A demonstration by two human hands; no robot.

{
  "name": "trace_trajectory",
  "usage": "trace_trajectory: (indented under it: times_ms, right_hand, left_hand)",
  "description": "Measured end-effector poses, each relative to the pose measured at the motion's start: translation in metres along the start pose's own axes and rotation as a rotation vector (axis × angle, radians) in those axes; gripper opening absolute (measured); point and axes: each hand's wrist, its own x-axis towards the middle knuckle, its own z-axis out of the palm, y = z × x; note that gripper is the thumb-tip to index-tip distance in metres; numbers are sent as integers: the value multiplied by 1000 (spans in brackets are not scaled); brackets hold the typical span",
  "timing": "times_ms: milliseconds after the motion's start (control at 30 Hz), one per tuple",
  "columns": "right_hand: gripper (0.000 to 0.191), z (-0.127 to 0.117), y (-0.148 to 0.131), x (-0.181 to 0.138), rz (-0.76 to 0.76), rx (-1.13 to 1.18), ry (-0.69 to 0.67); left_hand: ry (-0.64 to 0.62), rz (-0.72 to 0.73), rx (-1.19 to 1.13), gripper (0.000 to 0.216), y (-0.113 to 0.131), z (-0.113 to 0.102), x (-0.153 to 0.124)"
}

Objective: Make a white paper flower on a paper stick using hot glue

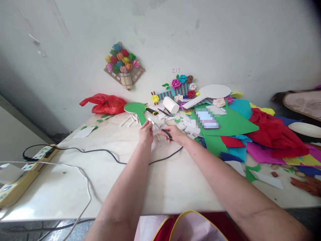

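My right hand (173, 134) grips a pair of scissors (166, 134) by the dark handles, the blades pointing up and left. Between the fingers of my left hand (146, 132) is a small white piece (150, 119), perhaps paper or foam; the scissor blades are right beside it, and I cannot tell whether they touch. Just behind my left hand lies a green paddle-shaped cutout (135, 107). Several thin white rolled sticks (130, 120) lie left of it. A yellow and black utility knife (151, 110) rests near a white cylinder (171, 105).
White scraps (189, 125), a phone (207, 119), green sheets (235, 124) and red crumpled paper (276, 134) cover the right side. A red plastic bag (107, 104) sits at back left. A black cable (100, 149) runs from the power strip (37, 160) across the table.
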Motion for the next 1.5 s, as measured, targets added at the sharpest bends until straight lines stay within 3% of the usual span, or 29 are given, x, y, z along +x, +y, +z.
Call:
trace_trajectory:
  times_ms: [800, 1500]
  right_hand:
    - [31, -1, 0, -1, 0, 8, 34]
    - [33, -1, 1, 0, -2, 28, 44]
  left_hand:
    - [-21, -18, 41, 29, -4, 6, -6]
    - [-1, -24, 55, 28, -4, 7, -5]
